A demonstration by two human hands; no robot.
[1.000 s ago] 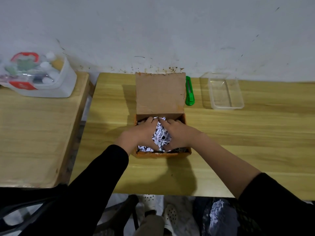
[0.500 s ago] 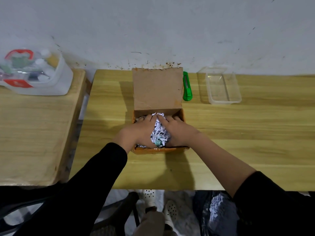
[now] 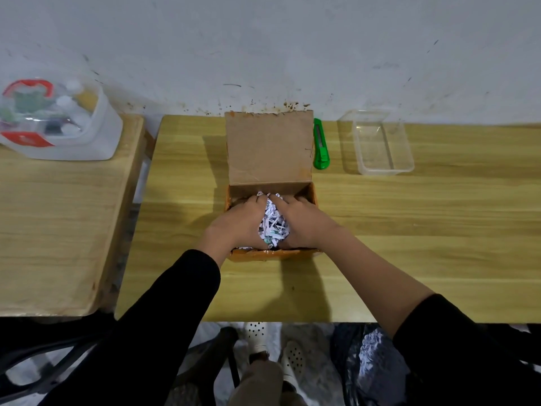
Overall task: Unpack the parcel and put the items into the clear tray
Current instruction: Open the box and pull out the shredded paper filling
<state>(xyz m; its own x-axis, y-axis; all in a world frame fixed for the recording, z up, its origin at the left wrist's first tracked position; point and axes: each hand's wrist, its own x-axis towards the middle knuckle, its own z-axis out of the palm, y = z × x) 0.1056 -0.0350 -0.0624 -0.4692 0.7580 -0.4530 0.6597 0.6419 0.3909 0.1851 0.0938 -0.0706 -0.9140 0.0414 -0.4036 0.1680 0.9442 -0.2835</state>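
Observation:
A brown cardboard parcel (image 3: 269, 148) stands open in the middle of the wooden table, its lid flap raised toward the wall. Inside it lies shredded white paper (image 3: 272, 222), with a small teal thing showing near its front. My left hand (image 3: 238, 222) and my right hand (image 3: 298, 222) are both down in the box, cupped around the heap of shreds from either side. Whatever lies under the paper is hidden. The clear tray (image 3: 380, 142) sits empty at the back right of the table, well apart from both hands.
A green utility knife (image 3: 320, 145) lies between the parcel and the tray. On a second wooden table (image 3: 58, 230) to the left stands a clear plastic case (image 3: 55, 118) with red parts. Below the table edge are a chair, feet and dark bags.
Both hands have stayed in the box, pressing closer around the shredded paper. A small teal thing now shows among the shreds. The view has tilted slightly.

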